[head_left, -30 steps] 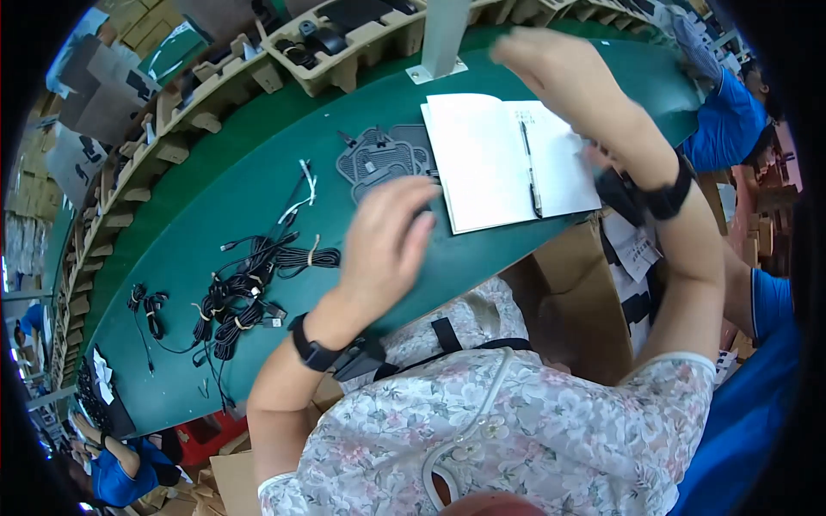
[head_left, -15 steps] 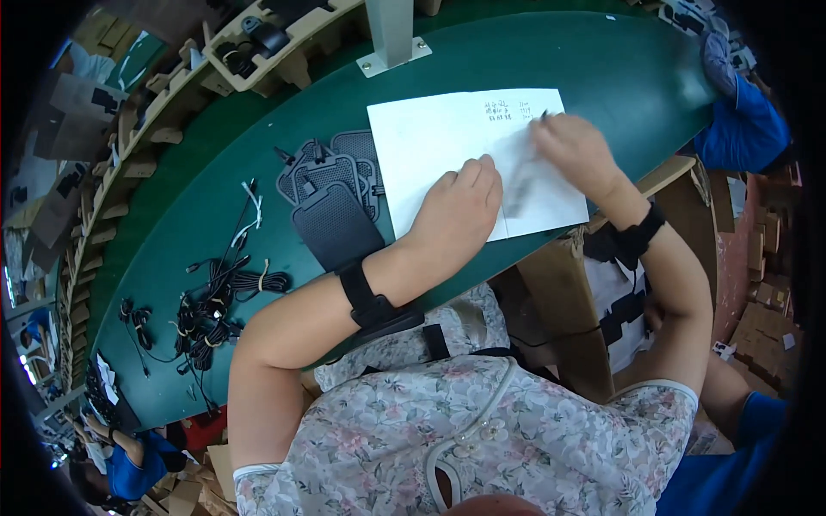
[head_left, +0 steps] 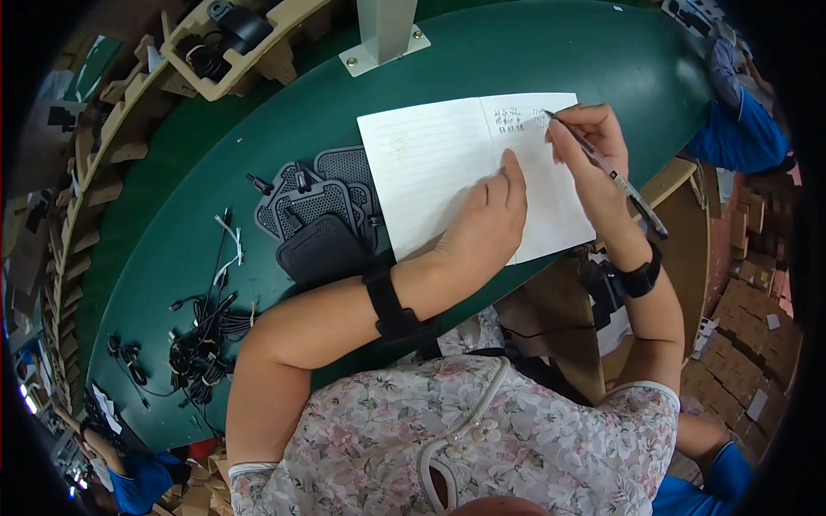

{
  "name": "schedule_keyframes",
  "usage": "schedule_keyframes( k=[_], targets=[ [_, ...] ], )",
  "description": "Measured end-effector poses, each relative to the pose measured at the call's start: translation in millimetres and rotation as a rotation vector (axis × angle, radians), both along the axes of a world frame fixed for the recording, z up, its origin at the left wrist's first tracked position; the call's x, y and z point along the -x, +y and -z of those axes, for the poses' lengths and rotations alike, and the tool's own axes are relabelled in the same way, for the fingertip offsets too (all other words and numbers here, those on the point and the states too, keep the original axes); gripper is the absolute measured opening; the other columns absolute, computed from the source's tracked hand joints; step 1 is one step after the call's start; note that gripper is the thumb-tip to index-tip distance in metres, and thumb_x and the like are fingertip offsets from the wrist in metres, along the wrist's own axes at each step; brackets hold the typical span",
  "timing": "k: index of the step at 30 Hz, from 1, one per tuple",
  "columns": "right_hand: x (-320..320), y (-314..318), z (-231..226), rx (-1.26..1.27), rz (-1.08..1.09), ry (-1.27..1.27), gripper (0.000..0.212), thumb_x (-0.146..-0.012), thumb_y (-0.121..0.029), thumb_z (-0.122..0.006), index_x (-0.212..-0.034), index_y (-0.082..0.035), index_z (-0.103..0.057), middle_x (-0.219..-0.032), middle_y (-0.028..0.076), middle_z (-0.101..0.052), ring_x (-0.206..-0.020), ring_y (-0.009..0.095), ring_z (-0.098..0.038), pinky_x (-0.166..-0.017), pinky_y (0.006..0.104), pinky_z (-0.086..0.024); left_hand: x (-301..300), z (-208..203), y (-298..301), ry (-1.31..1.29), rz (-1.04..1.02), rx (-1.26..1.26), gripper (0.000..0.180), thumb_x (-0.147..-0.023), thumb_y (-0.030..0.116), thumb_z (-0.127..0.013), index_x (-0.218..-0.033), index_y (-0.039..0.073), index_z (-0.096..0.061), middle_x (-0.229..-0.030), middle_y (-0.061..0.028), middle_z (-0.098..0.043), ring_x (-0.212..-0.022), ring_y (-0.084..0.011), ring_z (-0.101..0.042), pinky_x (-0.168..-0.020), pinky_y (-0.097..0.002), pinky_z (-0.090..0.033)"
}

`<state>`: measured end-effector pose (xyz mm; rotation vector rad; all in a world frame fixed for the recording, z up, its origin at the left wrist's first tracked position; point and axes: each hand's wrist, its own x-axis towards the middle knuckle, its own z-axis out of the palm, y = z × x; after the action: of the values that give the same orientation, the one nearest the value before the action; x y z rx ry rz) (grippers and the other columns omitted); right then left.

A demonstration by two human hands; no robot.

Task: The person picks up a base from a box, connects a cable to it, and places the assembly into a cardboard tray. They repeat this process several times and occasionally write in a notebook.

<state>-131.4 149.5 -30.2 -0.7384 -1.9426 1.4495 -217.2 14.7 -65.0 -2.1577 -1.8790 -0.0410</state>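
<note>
An open lined notebook (head_left: 422, 163) lies on the green table, with a few handwritten lines near the top of its right page. My left hand (head_left: 486, 215) rests on the pages across the fold, its index finger stretched toward the writing and the other fingers loosely bent. Over the right page, my right hand (head_left: 598, 159) grips a dark pen (head_left: 635, 196) between thumb and fingers, its tip by the written lines. Several black mesh plates (head_left: 325, 249) with small stems are piled against the notebook's left edge, near my left forearm. Both wrists wear black straps.
Bundled black cables (head_left: 202, 348) lie on the table's left side, by some white ties (head_left: 231, 249). A metal post (head_left: 387, 30) is bolted at the far edge. Beyond runs a rail of trays (head_left: 228, 86). Cardboard boxes (head_left: 740, 322) stand right, and people in blue sit nearby.
My right hand has steadied over the writing, its pen now plainly seen. My left hand has shifted slightly right, index finger extended. The whole view has tilted a little.
</note>
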Motion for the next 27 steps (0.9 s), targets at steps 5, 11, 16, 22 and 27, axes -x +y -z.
schedule_keyframes(
  k=[5,11,16,22,27],
  targets=[
    [1,2,38,0.075,0.022,0.085,0.007,-0.089,-0.004,-0.05,-0.086,-0.003,-0.044,-0.076,0.005,-0.055,-0.064,0.007,-0.048,-0.056,0.0208,-0.039,9,-2,-3,-0.032,0.067,-0.001,0.043,-0.074,0.016,-0.05,-0.107,-0.012,-0.056,-0.121,-0.0305,-0.046,-0.079,-0.0198,-0.047,-0.067,-0.0212,-0.041],
    [6,-2,52,-0.032,-0.035,-0.007,0.01,-0.088,-0.003,-0.05,-0.082,-0.003,-0.042,-0.069,0.002,-0.049,-0.059,0.006,-0.041,-0.053,0.0205,-0.034,17,4,-7,-0.085,0.071,-0.042,0.042,-0.075,0.017,-0.049,-0.105,-0.012,-0.057,-0.12,-0.0307,-0.047,-0.078,-0.0192,-0.045,-0.066,-0.0209,-0.041],
    [5,0,55,-0.058,-0.012,-0.023,0.011,-0.085,-0.003,-0.055,-0.08,-0.002,-0.045,-0.067,0.002,-0.052,-0.056,0.005,-0.042,-0.05,0.0198,-0.035,19,2,-4,-0.105,0.087,-0.05,0.042,-0.072,0.015,-0.05,-0.102,-0.013,-0.055,-0.12,-0.0286,-0.048,-0.076,-0.0175,-0.044,-0.067,-0.02,-0.042],
    [4,0,56,-0.123,-0.031,-0.08,0.012,-0.084,-0.003,-0.056,-0.078,-0.002,-0.045,-0.065,0.002,-0.051,-0.054,0.005,-0.039,-0.049,0.0202,-0.033,18,2,-2,-0.099,0.105,-0.028,0.042,-0.072,0.015,-0.05,-0.102,-0.013,-0.054,-0.118,-0.0293,-0.049,-0.074,-0.017,-0.043,-0.066,-0.0201,-0.041],
    [5,1,56,-0.198,-0.021,-0.115,0.012,-0.084,-0.003,-0.056,-0.077,-0.003,-0.045,-0.062,0.002,-0.049,-0.052,0.006,-0.037,-0.048,0.0206,-0.032,19,1,-2,-0.092,0.118,-0.021,0.042,-0.072,0.015,-0.05,-0.102,-0.013,-0.054,-0.117,-0.0295,-0.05,-0.073,-0.0167,-0.042,-0.064,-0.0205,-0.04]
  ],
)
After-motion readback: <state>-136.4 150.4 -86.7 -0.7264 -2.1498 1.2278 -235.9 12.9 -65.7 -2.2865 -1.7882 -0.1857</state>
